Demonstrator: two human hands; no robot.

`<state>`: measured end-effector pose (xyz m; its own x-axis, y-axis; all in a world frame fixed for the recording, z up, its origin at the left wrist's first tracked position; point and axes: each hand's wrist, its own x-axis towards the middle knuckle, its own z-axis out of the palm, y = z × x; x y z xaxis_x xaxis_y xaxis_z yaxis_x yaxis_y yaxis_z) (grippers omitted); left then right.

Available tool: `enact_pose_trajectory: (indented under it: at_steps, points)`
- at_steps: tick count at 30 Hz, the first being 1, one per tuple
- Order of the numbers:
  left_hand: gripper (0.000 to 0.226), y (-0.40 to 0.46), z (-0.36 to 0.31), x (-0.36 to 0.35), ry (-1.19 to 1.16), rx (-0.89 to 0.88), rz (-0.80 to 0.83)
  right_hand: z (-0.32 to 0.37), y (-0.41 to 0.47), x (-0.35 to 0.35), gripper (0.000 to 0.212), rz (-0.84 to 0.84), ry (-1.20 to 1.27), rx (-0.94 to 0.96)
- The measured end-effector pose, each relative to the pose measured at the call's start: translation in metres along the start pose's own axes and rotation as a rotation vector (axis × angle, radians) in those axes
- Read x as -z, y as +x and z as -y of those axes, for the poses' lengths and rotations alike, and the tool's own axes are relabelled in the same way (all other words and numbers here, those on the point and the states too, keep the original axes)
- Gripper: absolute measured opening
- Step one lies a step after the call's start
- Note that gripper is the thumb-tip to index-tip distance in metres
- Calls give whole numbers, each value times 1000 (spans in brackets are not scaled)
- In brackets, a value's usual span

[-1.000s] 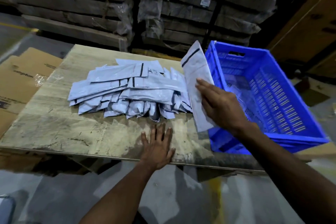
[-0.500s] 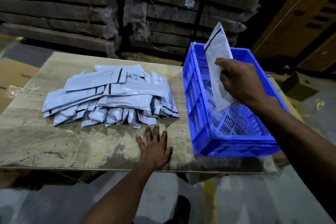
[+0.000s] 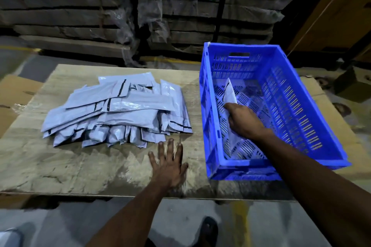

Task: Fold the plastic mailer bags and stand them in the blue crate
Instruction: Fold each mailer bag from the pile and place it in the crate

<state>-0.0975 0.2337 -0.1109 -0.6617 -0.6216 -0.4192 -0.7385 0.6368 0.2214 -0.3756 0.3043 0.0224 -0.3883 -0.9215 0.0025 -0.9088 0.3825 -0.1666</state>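
One folded mailer bag is standing along the left wall inside the blue crate, the right hand gripping it; left hand is lying flat, open, on the tabletop. Releasing gently should be keeping it upright.

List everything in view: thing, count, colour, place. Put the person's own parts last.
pile of mailer bags: many, exact count unclear, grey with black strips, on the table left of the crate
folded mailer bag: one, grey-white, inside the crate by its left wall, held
blue crate: one, blue, right side of the table
table: one, worn wooden top
wrapped stacks: two, grey-brown, behind the table
cardboard: brown, left of the table
left hand: flat on the table
right hand: in the crate, holding the folded bag
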Motion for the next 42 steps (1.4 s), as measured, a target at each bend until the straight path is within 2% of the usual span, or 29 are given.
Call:
enact_pose_trajectory:
  at_steps: [4, 7, 12, 18, 23, 26, 29, 31, 35, 42]
  points:
    - [95, 3, 0, -1, 15, 4, 5, 2, 12, -22, 27, 82, 47, 66]
    - [94, 3, 0, -2, 20, -6, -6, 7, 17, -30, 21, 85, 84, 84]
    - [91, 3, 2, -5, 19, -7, -28, 5, 18, -33, 56, -2, 223, 129]
    - [92, 4, 2, -3, 39, -9, -20, 8, 13, -28, 55, 33, 422, 129]
    - [91, 6, 5, -5, 42, -24, -17, 12, 4, -17, 69, 77, 556, 99]
    - [86, 4, 8, -5, 39, -50, -39, 11, 2, -13, 64, 52, 481, 50]
    - [80, -3, 19, -10, 24, -87, -89, 12, 8, -3, 49, -104, 332, -15]
    - [73, -9, 29, -11, 64, -137, -118, 17, 15, 10, 49, -179, 225, 53]
    - [59, -17, 53, -11, 174, -242, -195, 36, 33, 33, 45, -223, 111, 193]
    - [55, -37, 104, -3, 144, -181, -240, 111, 63, 47, 42, -297, 87, 363]
